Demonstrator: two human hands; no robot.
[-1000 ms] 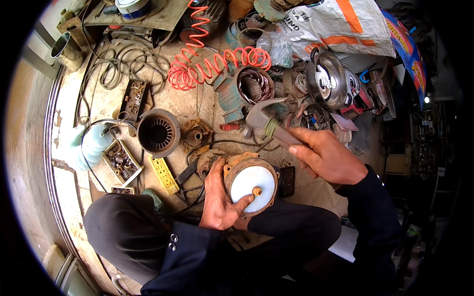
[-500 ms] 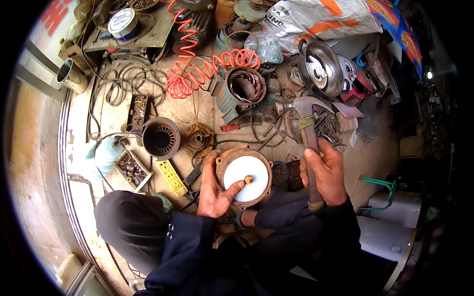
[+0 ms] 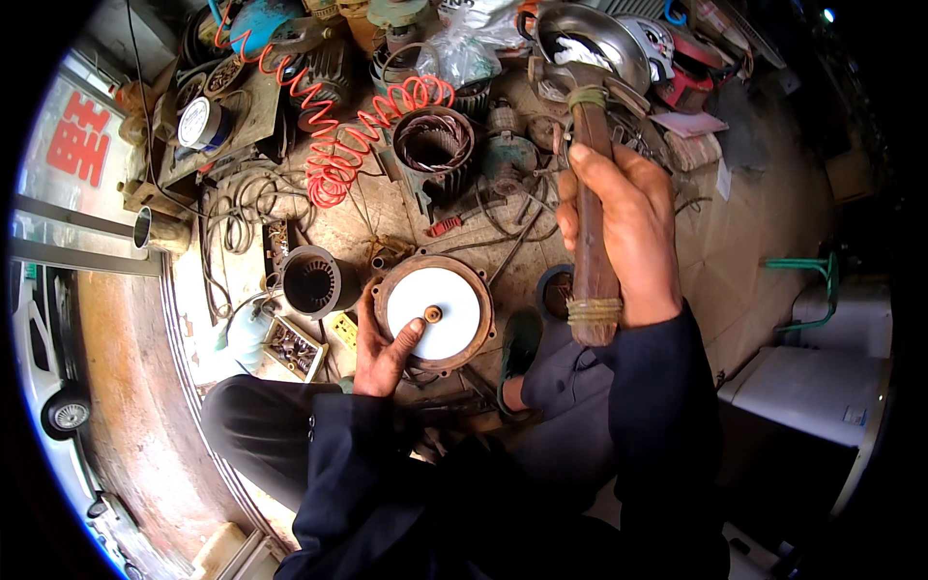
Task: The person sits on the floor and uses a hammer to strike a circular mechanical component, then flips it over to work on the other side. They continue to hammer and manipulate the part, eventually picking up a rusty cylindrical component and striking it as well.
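My left hand [image 3: 379, 350] grips the left side of a round, rusty metal end cover [image 3: 486, 324] with lugs around its rim. A white disc [image 3: 452, 340] fills its face, and a short brownish shaft stub [image 3: 432, 314] stands at the centre. My left thumb lies across the disc, its tip beside the stub. Raised to the right, my right hand [image 3: 638, 227] is closed round the wooden handle of a hammer [image 3: 592, 261]. Cord is wound round the handle near the head and at the butt. The hammer head points away from me, apart from the cover.
Beyond the cover stand a slotted metal cylinder [image 3: 312, 282] and a motor stator [image 3: 433, 150]. A coiled red hose [image 3: 333, 184] lies behind them. At the left are a parts tray [image 3: 295, 348] and a yellow power strip [image 3: 343, 329]. A steel pan [image 3: 619, 48] sits far right.
My right hand has lifted the hammer up, nearer the camera. My left hand still grips the cover, its thumb still by the stub. The whole view has shifted, showing more at the left.
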